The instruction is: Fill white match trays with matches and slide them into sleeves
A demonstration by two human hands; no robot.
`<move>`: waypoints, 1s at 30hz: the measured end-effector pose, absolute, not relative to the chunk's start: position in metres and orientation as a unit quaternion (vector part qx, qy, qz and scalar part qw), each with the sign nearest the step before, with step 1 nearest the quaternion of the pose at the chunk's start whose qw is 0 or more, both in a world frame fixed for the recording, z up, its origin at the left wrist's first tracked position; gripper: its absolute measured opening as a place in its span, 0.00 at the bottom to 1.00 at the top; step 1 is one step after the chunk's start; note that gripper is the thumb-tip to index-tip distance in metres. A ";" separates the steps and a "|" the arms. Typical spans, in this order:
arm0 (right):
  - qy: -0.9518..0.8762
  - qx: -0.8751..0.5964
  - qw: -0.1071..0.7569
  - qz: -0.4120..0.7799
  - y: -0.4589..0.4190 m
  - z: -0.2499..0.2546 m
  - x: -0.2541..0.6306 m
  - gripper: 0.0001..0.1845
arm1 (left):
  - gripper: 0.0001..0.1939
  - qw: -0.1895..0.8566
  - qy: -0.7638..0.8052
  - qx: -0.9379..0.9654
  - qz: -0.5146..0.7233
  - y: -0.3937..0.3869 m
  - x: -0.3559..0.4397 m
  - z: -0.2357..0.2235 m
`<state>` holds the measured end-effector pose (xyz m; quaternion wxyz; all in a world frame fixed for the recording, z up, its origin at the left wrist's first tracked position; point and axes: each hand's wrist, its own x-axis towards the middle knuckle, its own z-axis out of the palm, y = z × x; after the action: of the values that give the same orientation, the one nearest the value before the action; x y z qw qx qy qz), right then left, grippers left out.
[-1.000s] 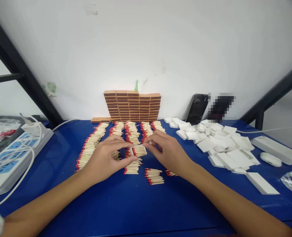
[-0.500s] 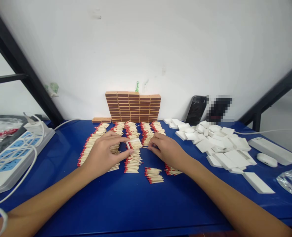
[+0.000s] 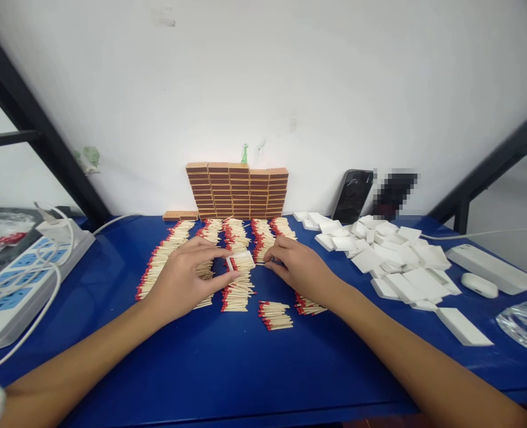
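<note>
My left hand [image 3: 187,274] pinches a small white matchbox tray [image 3: 230,263] between thumb and fingers. Red-tipped matches [image 3: 243,260] lie inside the tray, which is held tilted over the middle row of matches [image 3: 236,295]. Just right of it, my right hand [image 3: 299,265] has its thumb and fingertips pressed together. A thin pale match [image 3: 259,264] pokes out from those fingertips. Under and beside the right hand are a row of matches [image 3: 262,238] and a partly covered bunch of matches [image 3: 308,305]. A small separate bunch of matches [image 3: 275,315] lies nearer me.
Closed matchboxes [image 3: 239,190] are stacked against the wall. White empty trays [image 3: 392,255] are heaped on the right of the blue table [image 3: 227,374]. A black phone [image 3: 353,196] leans behind them. At the left lies a power strip [image 3: 31,279] with a white cable.
My right hand has let go of the tray's right end and moved slightly away, down toward the matches. The tray, still in my left hand, has shifted a little left and up.
</note>
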<state>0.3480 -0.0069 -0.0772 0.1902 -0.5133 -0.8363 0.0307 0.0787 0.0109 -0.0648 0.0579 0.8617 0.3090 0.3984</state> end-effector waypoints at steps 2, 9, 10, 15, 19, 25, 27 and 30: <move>-0.837 -0.513 0.187 0.035 -0.007 -0.076 0.347 0.06 | 0.15 0.062 0.306 0.862 0.400 0.010 0.079 -0.064; -0.845 -0.504 0.176 0.039 -0.011 -0.069 0.351 0.06 | 0.14 0.071 0.297 0.864 0.400 0.009 0.079 -0.064; -0.843 -0.503 0.188 0.034 -0.013 -0.067 0.352 0.06 | 0.15 0.071 0.297 0.864 0.400 0.009 0.079 -0.064; -0.831 -0.471 0.297 0.000 -0.024 -0.055 0.344 0.06 | 0.15 0.074 0.302 0.862 0.400 0.007 0.081 -0.064; -0.847 -0.430 0.312 0.006 -0.032 -0.058 0.327 0.07 | 0.16 0.101 0.302 0.862 0.394 0.002 0.085 -0.065; -0.840 -0.414 0.347 0.063 -0.026 -0.063 0.333 0.06 | 0.16 0.110 0.301 0.864 0.388 0.000 0.085 -0.065; -0.828 -0.442 0.341 0.051 -0.020 -0.064 0.342 0.06 | 0.16 0.105 0.308 0.862 0.389 0.002 0.083 -0.064; -0.831 -0.477 0.283 0.027 -0.011 -0.070 0.353 0.07 | 0.15 0.091 0.319 0.856 0.396 0.005 0.080 -0.064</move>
<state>0.3531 -0.0105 -0.0695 0.2831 -0.4772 -0.8315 0.0269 0.0804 0.0052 -0.0640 0.0909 0.8561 0.3192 0.3961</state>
